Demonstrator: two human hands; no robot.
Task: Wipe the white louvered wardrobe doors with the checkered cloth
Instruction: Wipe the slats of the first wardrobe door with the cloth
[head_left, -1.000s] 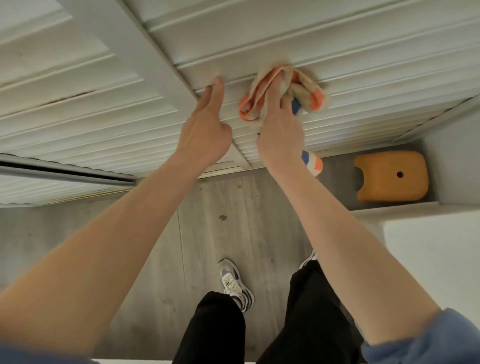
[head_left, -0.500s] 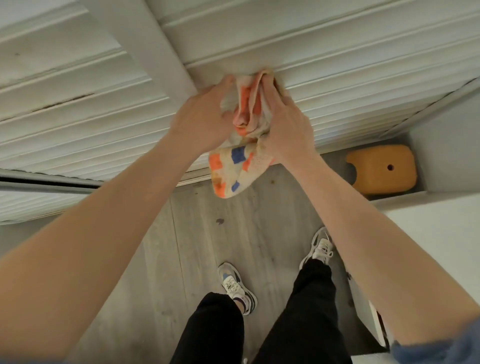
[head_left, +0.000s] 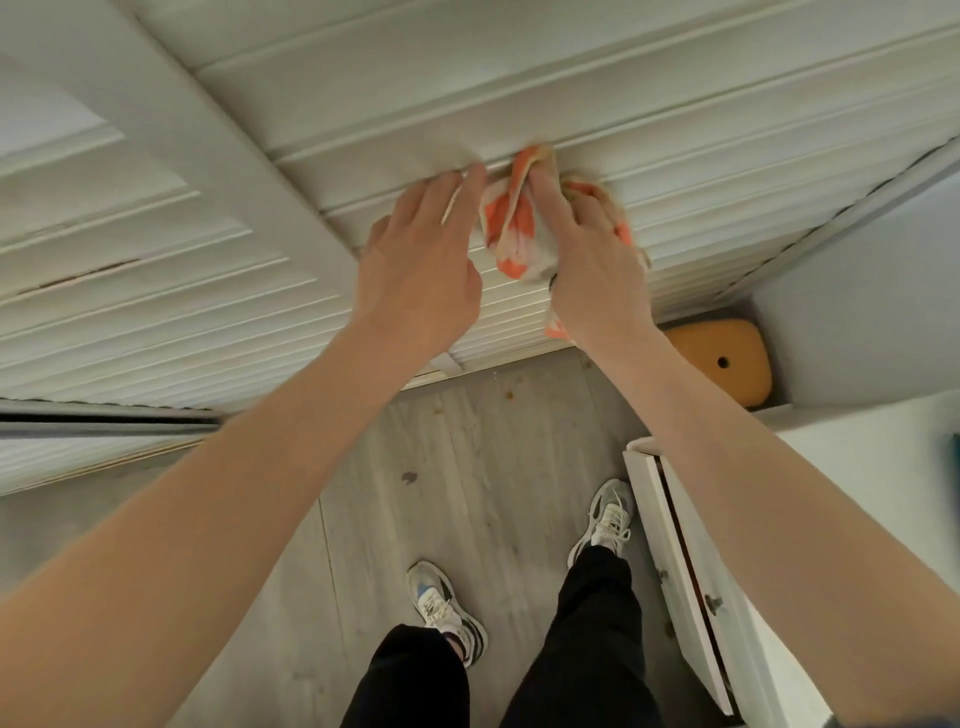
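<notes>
Both bare arms are reaching up and forward across my feed toward the white louvered wardrobe door (head_left: 701, 119), forearms converging at its slats. The left hand (head_left: 421, 265) is lying released, back to the camera, its fingers (head_left: 457, 192) stretched straight with the tips touching a slat. The right hand (head_left: 592, 260) is grasping the checkered cloth (head_left: 511, 228), fingers bent over the bunch and pressing it flat to the louvers; its thumb is hiding in the fold, so I cannot tell how it is lying.

The cloth, cream with orange squares, is sitting bunched between the two hands, one fold rising just beside the left fingertips, a corner peeking out below the right wrist. It is resting on the right-hand door, close to the upright frame dividing it from the neighbouring louvered door (head_left: 130, 244).

Below, a grey plank floor (head_left: 467, 441) is showing, with the person's pale trainers (head_left: 447, 608) and black trousers (head_left: 582, 649) planted on it. An orange stool (head_left: 727, 358) is standing in the corner at the foot of the door, near the right forearm. A white drawer unit (head_left: 691, 571) is crowding the right foot.
</notes>
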